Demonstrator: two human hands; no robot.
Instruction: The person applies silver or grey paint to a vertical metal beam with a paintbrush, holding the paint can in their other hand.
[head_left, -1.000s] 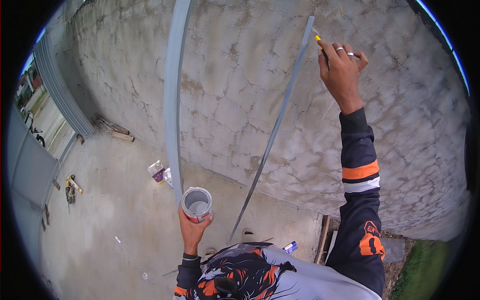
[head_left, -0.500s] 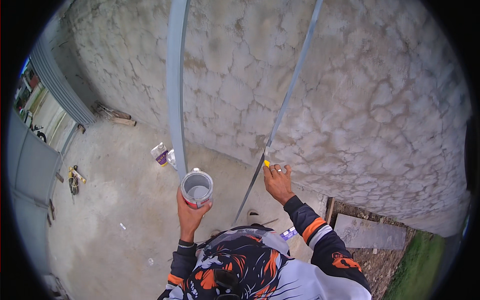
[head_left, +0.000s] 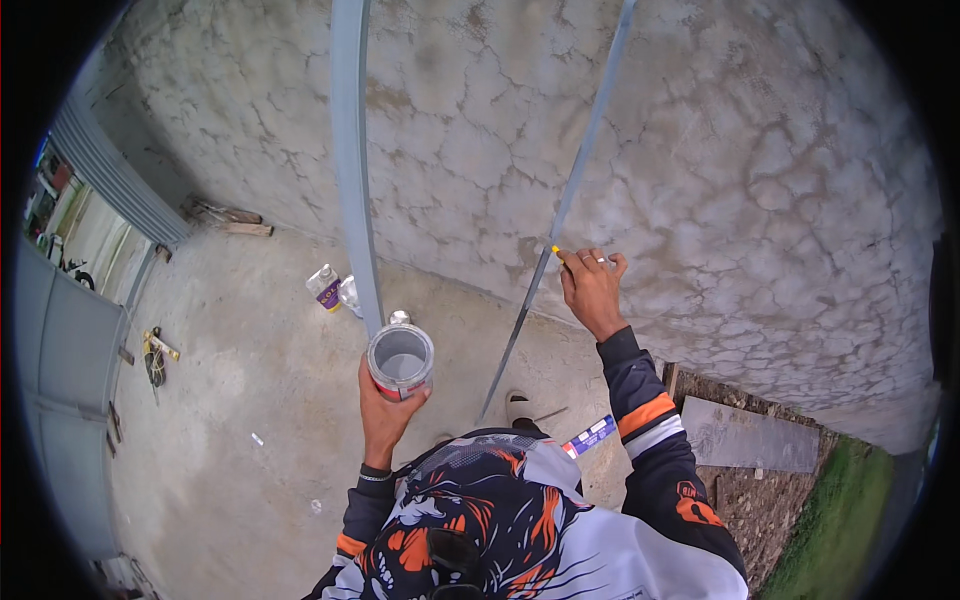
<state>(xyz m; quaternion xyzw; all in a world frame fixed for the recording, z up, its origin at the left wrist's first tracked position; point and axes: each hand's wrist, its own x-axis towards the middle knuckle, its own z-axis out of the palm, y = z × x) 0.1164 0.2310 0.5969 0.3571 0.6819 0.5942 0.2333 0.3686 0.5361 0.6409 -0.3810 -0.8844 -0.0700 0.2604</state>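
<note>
Left hand [head_left: 385, 400] grip wraps the open paint can [head_left: 401, 361]; right hand [head_left: 592, 290] pinches a yellow-handled brush [head_left: 556, 250] on the thin pole [head_left: 565, 205]. Tilted can could spill.

I see a cracked, rough-plastered grey wall [head_left: 760, 180] in flat daylight, a bare concrete floor [head_left: 230, 430] below, a corrugated metal gate [head_left: 60, 400] left, grass [head_left: 850, 520] at right.

Brush [head_left: 556, 249] mostly hidden in right hand [head_left: 592, 290]; pipe [head_left: 349, 150] top cut off.
</note>
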